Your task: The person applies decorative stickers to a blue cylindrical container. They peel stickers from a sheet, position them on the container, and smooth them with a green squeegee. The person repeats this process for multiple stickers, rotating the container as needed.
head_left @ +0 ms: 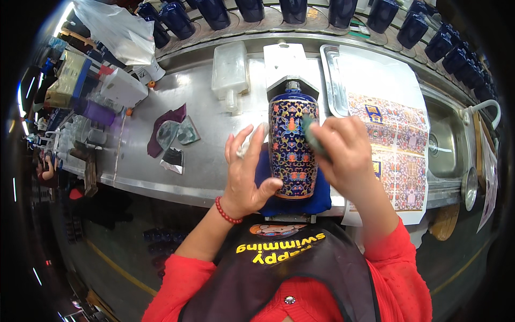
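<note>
A dark blue bottle [293, 145] covered in a colourful floral pattern lies on its back in front of me, its neck pointing away. Under its lower end is a blue cloth [323, 199], and its neck end meets a metal holder [294, 81]. My right hand [346, 153] is closed on a dark green flat pad [311, 134], which it presses to the bottle's right side. My left hand [248, 174] is open along the left side, thumb near the lower edge and fingers stretched out. White wrapping shows on some of its fingers.
Printed floral sheets [397, 153] lie to the right, partly over a metal tray [333, 75], beside a sink [448, 142]. A clear bottle [229, 72] lies at the back. Scraps of dark cloth and green pieces [179, 131] are at left. Blue bottles [294, 9] line a conveyor behind.
</note>
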Demonstrator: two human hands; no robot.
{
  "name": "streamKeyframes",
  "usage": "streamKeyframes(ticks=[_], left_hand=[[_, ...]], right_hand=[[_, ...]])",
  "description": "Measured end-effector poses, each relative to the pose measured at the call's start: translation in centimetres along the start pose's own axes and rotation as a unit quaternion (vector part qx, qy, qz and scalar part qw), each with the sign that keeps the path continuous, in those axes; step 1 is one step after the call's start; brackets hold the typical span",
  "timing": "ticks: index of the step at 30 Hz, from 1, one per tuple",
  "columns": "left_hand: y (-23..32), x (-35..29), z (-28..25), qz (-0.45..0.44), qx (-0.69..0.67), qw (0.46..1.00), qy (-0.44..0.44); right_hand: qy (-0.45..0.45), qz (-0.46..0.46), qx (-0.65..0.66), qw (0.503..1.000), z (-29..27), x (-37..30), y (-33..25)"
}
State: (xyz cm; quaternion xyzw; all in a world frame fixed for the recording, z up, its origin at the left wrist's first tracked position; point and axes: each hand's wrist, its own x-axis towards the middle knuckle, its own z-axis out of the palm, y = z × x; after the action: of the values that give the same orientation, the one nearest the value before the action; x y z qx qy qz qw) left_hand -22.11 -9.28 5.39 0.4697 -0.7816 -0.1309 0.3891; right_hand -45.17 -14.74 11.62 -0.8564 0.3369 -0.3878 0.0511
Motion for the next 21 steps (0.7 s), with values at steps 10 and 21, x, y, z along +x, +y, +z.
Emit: streamKeyframes(ticks=[10, 21], left_hand=[[0.5, 1.1, 0.1, 0.025, 0.077, 0.996, -0.022], [1.3, 3.1, -0.6, 0.079, 0.169, 0.982, -0.032]], right_hand=[[0.087, 0.032, -0.002, 0.996, 1.0, -1.2, 2.0], [-0.037, 0.074, -0.039, 0.996, 2.5, -3.6, -0.1]])
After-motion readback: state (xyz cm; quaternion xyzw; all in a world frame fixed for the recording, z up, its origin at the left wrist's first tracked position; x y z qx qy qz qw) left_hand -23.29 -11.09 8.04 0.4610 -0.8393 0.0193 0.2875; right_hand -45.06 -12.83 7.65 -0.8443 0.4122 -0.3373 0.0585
